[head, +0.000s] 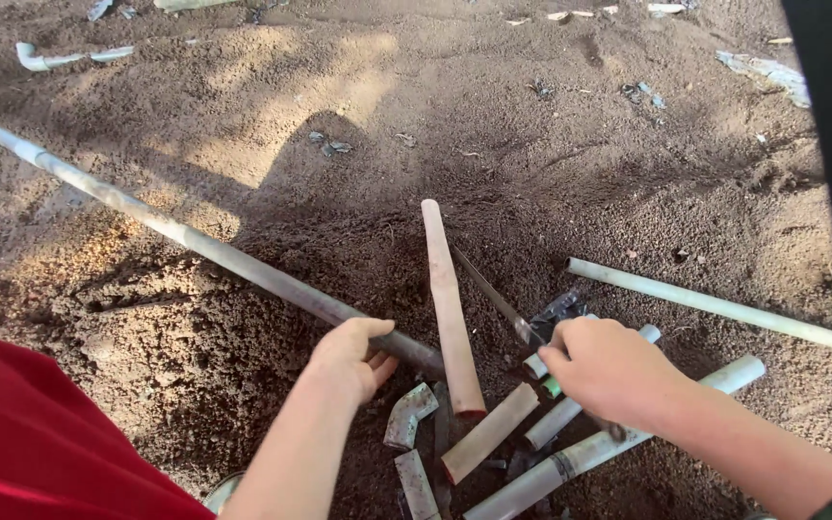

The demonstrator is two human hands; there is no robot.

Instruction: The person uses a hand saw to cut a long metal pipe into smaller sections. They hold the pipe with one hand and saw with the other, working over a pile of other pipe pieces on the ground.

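From the head view, the left hand (351,358) rests on the near end of a long grey pipe (195,243) that lies on the soil (532,144) and runs away to the far left, its fingers curled over the pipe. The right hand (609,371) lies to the right with fingers closed on the handle of a saw (493,297), whose thin blade points to the far left, just beside a tan tube (450,308). Near and between the hands lie short pipe offcuts (488,433) and a grey elbow (406,416), with another white pipe (705,303) at right.
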